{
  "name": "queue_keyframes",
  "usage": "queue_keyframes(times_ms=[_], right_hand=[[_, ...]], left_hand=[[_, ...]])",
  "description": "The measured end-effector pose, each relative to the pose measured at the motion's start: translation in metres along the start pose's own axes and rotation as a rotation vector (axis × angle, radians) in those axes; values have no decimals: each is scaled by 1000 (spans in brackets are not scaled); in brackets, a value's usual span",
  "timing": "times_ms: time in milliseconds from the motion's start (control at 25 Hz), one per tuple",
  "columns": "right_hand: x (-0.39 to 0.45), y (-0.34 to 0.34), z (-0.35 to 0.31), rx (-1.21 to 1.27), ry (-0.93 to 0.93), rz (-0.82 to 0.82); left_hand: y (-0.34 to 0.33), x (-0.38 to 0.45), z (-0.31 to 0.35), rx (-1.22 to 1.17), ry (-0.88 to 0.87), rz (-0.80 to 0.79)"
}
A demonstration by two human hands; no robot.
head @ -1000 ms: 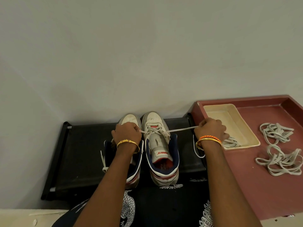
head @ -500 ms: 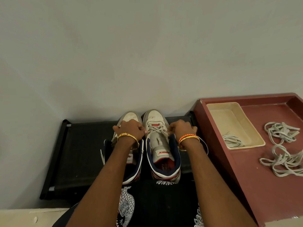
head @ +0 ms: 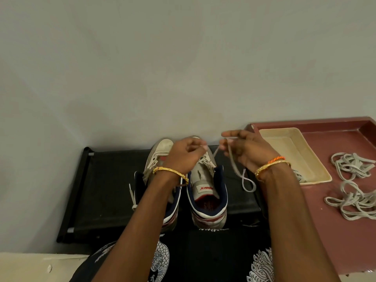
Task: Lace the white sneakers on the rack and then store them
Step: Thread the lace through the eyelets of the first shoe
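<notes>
Seen from above, two white sneakers with navy collars stand side by side on a black rack (head: 105,180) against a pale wall, toes toward the wall. Over the right sneaker (head: 207,192), the left hand (head: 183,153) has its fingers curled, pinching one end of a white lace (head: 234,159) above the toe. Just to the right of that sneaker, the right hand (head: 244,149) grips the other end between curled fingers, and the slack hangs down in a loop onto the rack. The left sneaker (head: 160,151) sits partly under the left forearm. Right of the rack lies a dark red tray (head: 335,231) holding a cream dish (head: 284,143) and loose spare laces (head: 354,165). Both wrists wear gold bangles.
</notes>
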State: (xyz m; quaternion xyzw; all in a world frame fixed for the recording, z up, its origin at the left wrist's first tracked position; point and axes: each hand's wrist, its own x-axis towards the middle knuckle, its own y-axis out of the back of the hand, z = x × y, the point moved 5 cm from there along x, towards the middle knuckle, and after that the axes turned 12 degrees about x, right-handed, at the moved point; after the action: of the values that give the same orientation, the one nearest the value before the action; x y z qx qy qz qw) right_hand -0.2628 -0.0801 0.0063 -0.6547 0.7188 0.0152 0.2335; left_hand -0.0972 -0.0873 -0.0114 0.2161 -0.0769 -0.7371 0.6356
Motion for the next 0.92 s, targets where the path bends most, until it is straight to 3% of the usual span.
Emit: queue_keyframes(times_ms=[120,240,360,440,680,760,840,920], right_hand=[[-5,-22,-13,292,61,-124],[7,-10,-2,366,239,64],[16,29,17,334,351,417],[19,52,29,294,340,568],[26,68,43,64,287,683],[23,70,42,-23,304,739],[20,71,40,-182,293,791],[17,68,36,-478,191,839]], left_hand=[[-26,-10,21,-299,45,-220],[-20,-13,22,-155,-6,-276],[21,-7,8,-43,1,-173],[51,-5,-5,-30,56,-106],[85,-1,-35,45,177,90],[90,-1,-41,143,209,267],[95,-4,-41,280,218,437],[86,-3,-35,248,173,397]])
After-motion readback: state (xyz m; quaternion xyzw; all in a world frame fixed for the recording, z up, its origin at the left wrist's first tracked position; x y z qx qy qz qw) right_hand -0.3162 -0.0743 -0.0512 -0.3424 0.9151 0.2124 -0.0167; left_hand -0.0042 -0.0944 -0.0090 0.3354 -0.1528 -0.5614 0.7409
